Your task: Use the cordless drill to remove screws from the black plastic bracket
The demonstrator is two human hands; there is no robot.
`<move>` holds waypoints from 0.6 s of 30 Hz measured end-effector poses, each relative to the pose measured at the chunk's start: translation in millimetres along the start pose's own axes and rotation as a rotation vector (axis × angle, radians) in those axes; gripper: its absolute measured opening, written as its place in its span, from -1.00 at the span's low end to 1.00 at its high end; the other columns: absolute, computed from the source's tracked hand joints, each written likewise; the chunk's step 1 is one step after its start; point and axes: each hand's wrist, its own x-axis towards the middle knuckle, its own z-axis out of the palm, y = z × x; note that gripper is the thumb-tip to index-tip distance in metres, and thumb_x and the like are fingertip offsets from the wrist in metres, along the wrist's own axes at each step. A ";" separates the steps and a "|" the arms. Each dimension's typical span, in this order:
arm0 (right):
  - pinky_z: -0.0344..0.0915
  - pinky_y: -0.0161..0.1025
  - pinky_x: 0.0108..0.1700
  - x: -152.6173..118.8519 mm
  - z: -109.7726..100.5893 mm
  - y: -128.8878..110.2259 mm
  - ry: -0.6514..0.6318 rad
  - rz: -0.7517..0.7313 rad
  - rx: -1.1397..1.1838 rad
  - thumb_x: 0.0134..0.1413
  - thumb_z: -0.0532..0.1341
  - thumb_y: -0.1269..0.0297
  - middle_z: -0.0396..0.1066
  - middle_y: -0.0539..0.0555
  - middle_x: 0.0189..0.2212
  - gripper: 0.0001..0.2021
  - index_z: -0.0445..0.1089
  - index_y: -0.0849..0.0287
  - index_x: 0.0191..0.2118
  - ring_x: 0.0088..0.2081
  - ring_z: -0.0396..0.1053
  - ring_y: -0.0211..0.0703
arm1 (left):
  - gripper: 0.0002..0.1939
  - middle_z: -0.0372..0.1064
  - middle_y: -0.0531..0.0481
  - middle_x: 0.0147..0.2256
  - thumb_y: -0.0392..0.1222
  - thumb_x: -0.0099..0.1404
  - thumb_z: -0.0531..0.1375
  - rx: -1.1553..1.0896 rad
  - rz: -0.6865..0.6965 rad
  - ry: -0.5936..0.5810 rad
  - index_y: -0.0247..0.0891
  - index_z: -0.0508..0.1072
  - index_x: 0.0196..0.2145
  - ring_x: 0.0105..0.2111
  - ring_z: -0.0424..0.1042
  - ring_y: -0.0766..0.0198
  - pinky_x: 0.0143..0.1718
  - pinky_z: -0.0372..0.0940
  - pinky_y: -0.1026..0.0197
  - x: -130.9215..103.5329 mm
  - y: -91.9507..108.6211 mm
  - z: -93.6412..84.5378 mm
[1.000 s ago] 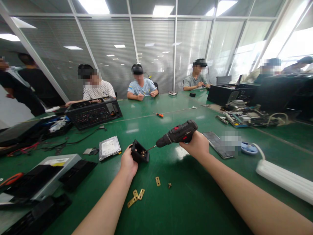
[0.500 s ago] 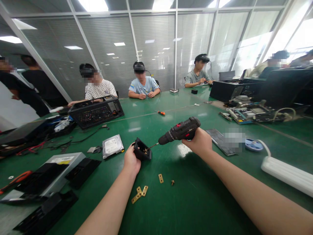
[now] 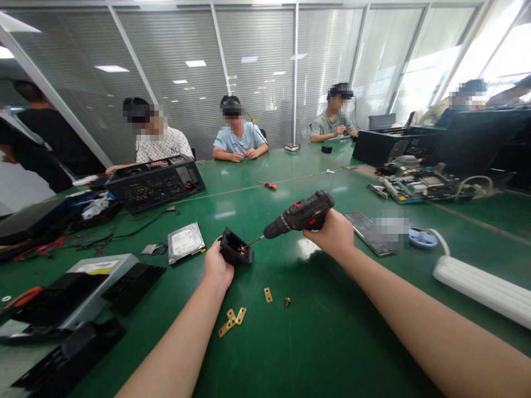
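Observation:
My left hand (image 3: 217,267) is closed on a small black open box (image 3: 234,247), tilted so that its inside faces right. Brass-coloured bits lie within it, too small to make out fully. In my right hand (image 3: 334,235) is a black cordless drill (image 3: 299,214) with red marks, gripped by its handle. Its long thin bit reaches down to the left, the tip at the box's opening; whether it touches a screw I cannot tell. Below the box, several flat brass plates with holes (image 3: 232,322), a single brass plate (image 3: 267,294) and a small brass screw (image 3: 287,302) rest on the green table (image 3: 323,342).
A hard drive (image 3: 185,243) lies left of my left hand, a metal drive case (image 3: 97,276) farther left. An orange screwdriver (image 3: 270,186) is ahead. At right are a phone-like slab (image 3: 369,232), a white power strip (image 3: 481,287) and circuit boards (image 3: 427,182). Co-workers sit opposite.
The whole view has shifted slightly, so things appear a little higher and further left. Both hands keep their holds, and the drill bit stays at the box's opening.

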 end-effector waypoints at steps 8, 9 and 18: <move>0.28 -0.14 -0.29 0.6 1.8 2.3 0.001 -0.002 0.003 -0.06 0.41 0.02 0.62 0.17 -0.26 -0.66 0.41 0.09 -0.24 -0.19 0.61 0.20 | -0.94 0.45 0.00 -0.45 -0.32 0.15 0.22 0.005 0.012 -0.022 -0.23 0.51 -0.41 -0.41 0.45 0.17 -0.31 0.41 0.17 -1.9 0.3 1.8; 0.28 -0.14 -0.30 0.6 1.6 2.0 0.001 -0.003 0.003 -0.07 0.41 0.01 0.62 0.17 -0.26 -0.66 0.41 0.09 -0.23 -0.19 0.61 0.20 | -0.94 0.45 0.00 -0.45 -0.33 0.14 0.22 0.006 0.012 -0.017 -0.23 0.50 -0.41 -0.42 0.44 0.18 -0.32 0.40 0.18 -2.1 0.4 2.0; 0.28 -0.13 -0.29 0.4 0.7 1.2 0.013 -0.008 0.008 -0.07 0.41 -0.01 0.62 0.17 -0.24 -0.62 0.42 0.09 -0.20 -0.18 0.61 0.21 | -0.93 0.46 -0.02 -0.44 -0.30 0.18 0.20 -0.008 0.001 -0.006 -0.23 0.50 -0.42 -0.41 0.45 0.16 -0.32 0.40 0.16 -3.7 0.7 3.6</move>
